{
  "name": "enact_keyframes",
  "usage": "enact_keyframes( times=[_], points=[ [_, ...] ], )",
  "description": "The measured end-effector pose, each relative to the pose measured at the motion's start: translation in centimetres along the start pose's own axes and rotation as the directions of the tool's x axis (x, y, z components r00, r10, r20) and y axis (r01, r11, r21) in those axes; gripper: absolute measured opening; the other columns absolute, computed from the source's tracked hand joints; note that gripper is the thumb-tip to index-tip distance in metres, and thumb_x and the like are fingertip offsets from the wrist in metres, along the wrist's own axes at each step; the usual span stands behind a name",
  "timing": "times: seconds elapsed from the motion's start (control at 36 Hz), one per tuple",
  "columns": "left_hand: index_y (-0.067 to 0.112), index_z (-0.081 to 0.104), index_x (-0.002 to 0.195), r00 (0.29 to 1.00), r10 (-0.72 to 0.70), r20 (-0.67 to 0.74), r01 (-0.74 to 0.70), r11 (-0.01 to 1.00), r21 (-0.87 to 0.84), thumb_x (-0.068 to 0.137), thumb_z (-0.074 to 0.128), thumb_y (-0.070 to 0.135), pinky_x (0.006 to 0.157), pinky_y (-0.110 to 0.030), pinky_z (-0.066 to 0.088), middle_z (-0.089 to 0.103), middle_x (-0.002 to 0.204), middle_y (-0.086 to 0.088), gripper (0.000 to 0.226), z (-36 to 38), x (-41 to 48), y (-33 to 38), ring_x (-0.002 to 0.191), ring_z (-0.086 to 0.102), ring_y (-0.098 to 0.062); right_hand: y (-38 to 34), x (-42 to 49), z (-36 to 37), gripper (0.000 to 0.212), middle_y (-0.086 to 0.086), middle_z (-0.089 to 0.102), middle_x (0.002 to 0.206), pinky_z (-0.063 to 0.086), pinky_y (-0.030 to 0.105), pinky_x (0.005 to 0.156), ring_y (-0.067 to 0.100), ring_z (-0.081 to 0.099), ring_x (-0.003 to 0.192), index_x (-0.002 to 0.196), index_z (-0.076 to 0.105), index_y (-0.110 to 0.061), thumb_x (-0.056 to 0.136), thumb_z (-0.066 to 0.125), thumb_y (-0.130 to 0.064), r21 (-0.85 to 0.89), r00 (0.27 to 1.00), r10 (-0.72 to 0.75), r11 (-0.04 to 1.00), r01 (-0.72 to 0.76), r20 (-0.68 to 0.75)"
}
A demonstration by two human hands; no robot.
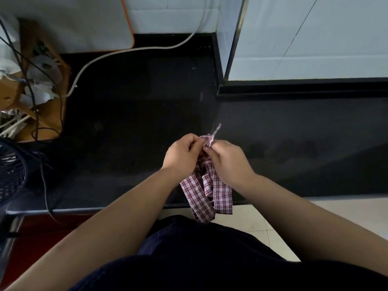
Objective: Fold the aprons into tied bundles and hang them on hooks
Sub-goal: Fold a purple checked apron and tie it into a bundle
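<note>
While the left hand point(182, 154) and right hand point(227, 159) both pinch the top of a red-checked apron point(206, 190) above the black counter point(136, 122), its straps dangling, the bundle looks folded but the tying seems unfinished. No hook shows; a white cable point(126, 51), fan point(11, 171) and cluttered box point(45, 80) sit well left, clear of the work.

Dim, dark counter point(136, 122); brighter wall point(315, 38) upper right; soft focus, wide-angle edge bending.
</note>
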State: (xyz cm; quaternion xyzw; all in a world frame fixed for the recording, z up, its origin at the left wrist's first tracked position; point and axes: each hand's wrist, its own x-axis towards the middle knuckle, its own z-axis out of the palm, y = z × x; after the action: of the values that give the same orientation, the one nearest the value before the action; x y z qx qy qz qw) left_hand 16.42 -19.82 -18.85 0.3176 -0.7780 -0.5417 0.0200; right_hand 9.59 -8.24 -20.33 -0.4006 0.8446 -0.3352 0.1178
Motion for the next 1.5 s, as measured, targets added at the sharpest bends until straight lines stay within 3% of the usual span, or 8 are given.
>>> enact_keyframes(
  times=[0.17,0.33,0.47,0.67,0.86,1.06,1.19,1.5],
  points=[
    [0.023,0.065,0.087,0.988,0.016,0.153,-0.020,0.999,0.028,0.101,0.045,0.026,0.068,-0.031,0.052,0.066,0.083,0.002,0.025,-1.0,0.0,0.1,0.077,0.062,-0.016,0.0,-0.3,-0.1,0.025,0.011,0.042,0.145,0.047,0.032,0.095,0.025,0.053,0.121,0.115,0.064,-0.001,0.097,0.051,-0.013,-0.119,0.996,-0.082,0.989,0.086,0.034],
    [0.031,0.067,0.106,0.973,0.069,0.219,-0.084,0.995,0.061,0.093,0.059,0.013,0.078,-0.015,0.052,0.068,0.098,0.014,0.024,-1.6,-0.4,-0.8,0.093,0.064,-0.002,0.5,0.1,-0.5,0.012,-0.005,0.058,0.084,0.047,0.017,0.065,0.005,0.055,0.072,0.094,0.059,-0.008,0.097,0.052,-0.018,0.073,0.999,0.044,0.996,-0.044,0.005],
    [0.023,0.069,0.113,0.981,0.195,-0.007,-0.192,0.972,0.132,0.092,0.062,0.013,0.074,0.001,0.041,0.063,0.100,0.013,0.024,-0.8,-0.6,-1.7,0.089,0.057,0.005,0.3,1.0,-0.4,0.017,0.001,0.068,0.086,0.051,0.024,0.071,0.011,0.063,0.079,0.094,0.068,-0.010,0.092,0.060,-0.025,0.261,0.965,0.259,0.930,-0.259,0.033],
    [0.021,0.055,0.098,0.972,0.214,-0.095,-0.208,0.975,0.072,0.088,0.066,0.012,0.072,-0.007,0.048,0.064,0.091,0.009,0.018,0.0,-0.7,-1.2,0.085,0.061,-0.001,0.4,0.7,-1.1,0.028,-0.003,0.064,0.084,0.040,0.009,0.061,0.006,0.056,0.073,0.108,0.069,-0.008,0.099,0.048,-0.024,0.062,0.990,0.102,0.992,-0.109,0.099],
    [0.021,0.061,0.091,0.968,0.245,-0.051,-0.242,0.968,0.069,0.089,0.065,0.010,0.077,-0.013,0.051,0.066,0.091,0.011,0.012,-0.1,-0.3,-1.2,0.087,0.063,0.000,0.5,0.8,-1.8,0.028,0.010,0.066,0.100,0.047,0.033,0.077,0.022,0.060,0.090,0.113,0.066,-0.007,0.098,0.047,-0.023,-0.155,0.979,-0.037,0.986,0.068,0.198],
    [0.018,0.065,0.090,0.955,0.287,-0.073,-0.275,0.950,0.149,0.090,0.059,0.004,0.080,-0.015,0.051,0.065,0.099,0.007,0.015,0.1,-0.2,-2.0,0.091,0.060,-0.003,0.3,1.6,-2.0,0.027,-0.008,0.059,0.103,0.039,0.012,0.073,0.007,0.053,0.096,0.117,0.065,-0.015,0.100,0.046,-0.022,0.194,0.903,0.219,0.932,-0.306,0.369],
    [0.003,0.072,0.101,0.847,0.522,-0.097,-0.464,0.816,0.345,0.087,0.065,0.002,0.084,-0.007,0.046,0.064,0.104,-0.004,0.016,0.8,-0.1,-3.1,0.095,0.059,-0.010,0.4,2.1,-1.9,0.020,-0.003,0.062,0.112,0.042,0.031,0.095,0.016,0.055,0.109,0.104,0.062,-0.023,0.101,0.043,-0.023,0.296,0.841,0.314,0.834,-0.467,0.440],
    [0.016,0.070,0.098,0.905,0.424,0.025,-0.385,0.794,0.469,0.090,0.064,0.018,0.074,-0.030,0.051,0.048,0.102,0.003,0.010,-0.4,0.3,-1.9,0.098,0.046,-0.013,0.2,2.2,-2.8,0.022,-0.002,0.063,0.100,0.045,0.025,0.080,0.014,0.058,0.097,0.106,0.065,-0.017,0.100,0.044,-0.024,0.172,0.852,0.249,0.917,-0.361,0.460]
  ],
)
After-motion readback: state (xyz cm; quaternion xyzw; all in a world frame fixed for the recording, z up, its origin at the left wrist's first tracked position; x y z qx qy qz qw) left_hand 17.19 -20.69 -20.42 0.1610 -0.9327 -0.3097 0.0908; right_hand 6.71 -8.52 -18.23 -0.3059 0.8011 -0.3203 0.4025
